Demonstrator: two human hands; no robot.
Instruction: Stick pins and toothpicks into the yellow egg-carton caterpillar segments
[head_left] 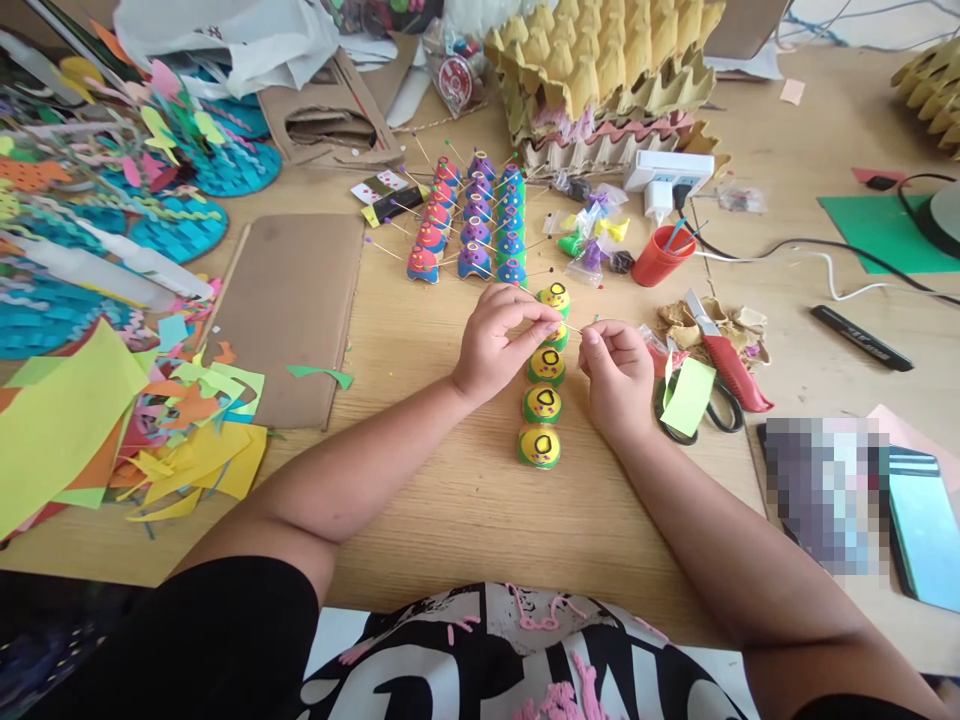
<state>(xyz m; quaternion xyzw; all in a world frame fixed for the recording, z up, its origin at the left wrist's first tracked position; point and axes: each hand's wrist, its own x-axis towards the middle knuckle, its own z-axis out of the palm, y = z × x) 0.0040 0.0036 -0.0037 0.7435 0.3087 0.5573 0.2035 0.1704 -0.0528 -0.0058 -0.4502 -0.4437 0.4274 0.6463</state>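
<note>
Over a row of yellow-and-green painted egg-carton cups point(542, 403), my two hands meet at a thin, pale toothpick-like stick point(571, 328). My left hand point(495, 340) pinches its left end between thumb and fingertips. At the other end, the fingertips of my right hand point(619, 375) are closed on it. Each nearby cup has a dark ring and small coloured dots on top; my hands partly hide the far cups. Beyond them stand a red-and-blue row point(430, 236), a purple-and-blue row point(475, 232) and a blue-and-green row point(511, 240), with thin ball-tipped sticks poking out.
Right of my hands lie a red-handled knife point(731, 370), scissors point(726, 408) and a red cup point(663, 258). A power strip point(670, 172) trails cables. Egg trays point(600, 60) are stacked behind. Cardboard point(289, 310) and paper scraps point(195, 460) lie left.
</note>
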